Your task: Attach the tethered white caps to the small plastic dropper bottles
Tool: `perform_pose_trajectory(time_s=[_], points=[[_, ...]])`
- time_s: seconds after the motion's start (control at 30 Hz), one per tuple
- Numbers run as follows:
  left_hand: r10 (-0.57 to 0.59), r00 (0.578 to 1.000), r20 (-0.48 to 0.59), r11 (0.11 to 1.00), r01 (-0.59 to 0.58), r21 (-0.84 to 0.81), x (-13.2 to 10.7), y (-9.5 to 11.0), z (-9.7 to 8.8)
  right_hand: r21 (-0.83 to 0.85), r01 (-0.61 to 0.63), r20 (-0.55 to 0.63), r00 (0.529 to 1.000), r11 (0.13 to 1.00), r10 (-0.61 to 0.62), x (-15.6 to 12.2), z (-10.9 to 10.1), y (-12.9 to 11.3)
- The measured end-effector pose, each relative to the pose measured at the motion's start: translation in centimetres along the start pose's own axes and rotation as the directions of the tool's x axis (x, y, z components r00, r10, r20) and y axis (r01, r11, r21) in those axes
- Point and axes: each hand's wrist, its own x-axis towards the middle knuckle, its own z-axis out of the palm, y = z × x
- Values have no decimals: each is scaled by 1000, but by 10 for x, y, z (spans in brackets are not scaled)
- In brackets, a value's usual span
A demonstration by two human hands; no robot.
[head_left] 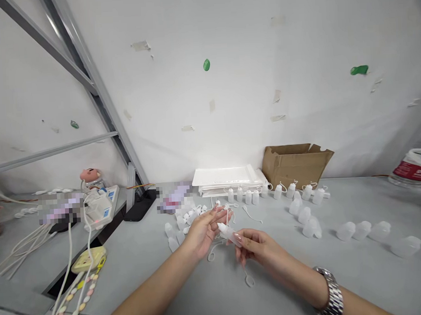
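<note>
My right hand (252, 244) is closed round a small translucent dropper bottle (229, 233), tilted with its white nozzle toward my left hand. Beneath those fingers hangs a white strap with a ring end (250, 280). My left hand (207, 226) is turned palm up with curled fingers, pinching what looks like a small white cap (217, 203) at the thumb tip. Thin white straps (211, 256) lie around and behind both hands, partly hidden. To the left of my left hand is a pile of loose white caps (195, 213), with several bottles (169, 231) beside it.
Upright bottles with looped straps (277, 192) line the back, before white flat packs (229, 177) and a cardboard box (295, 165). More bottles (362, 230) lie to the right. A power strip (102, 208), cables and a beaded strap (84, 305) are at left.
</note>
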Motion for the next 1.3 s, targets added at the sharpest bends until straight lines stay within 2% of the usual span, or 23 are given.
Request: perform_pose_trajectory(time_s=[0.23, 0.43, 0.6, 0.77, 0.9, 1.0, 1.1, 1.2, 1.3], points=[[89, 996, -27, 994, -90, -58, 7, 3, -9, -61, -41, -12, 999, 997, 40, -1, 5, -4], [80, 996, -42, 994, -83, -76, 7, 5, -9, -76, -42, -22, 999, 996, 41, -1, 4, -5], [75, 997, 6, 993, -74, -93, 3, 5, -6, -110, -55, -32, 998, 992, 52, -1, 6, -6], [55, 998, 0, 995, -55, -78, 2, 5, -6, -141, -52, -46, 998, 989, 46, 0, 9, -10], [90, 993, 73, 995, -86, -55, 1, 5, -5, -167, -19, -54, 998, 986, 10, -2, 10, -12], [162, 982, 92, 987, -160, -34, -4, 4, 0, -197, 66, -102, 991, 978, -87, -5, 10, -14], [245, 968, 57, 969, -245, -11, -8, 1, 5, -263, 112, -217, 961, 958, -172, -9, 9, -17], [246, 969, 27, 969, -246, -1, -8, -1, 6, -307, 102, -299, 933, 946, -198, -10, 6, -19], [236, 971, 29, 972, -236, 1, -6, -2, 4, -299, 99, -318, 927, 949, -197, -9, 4, -19]])
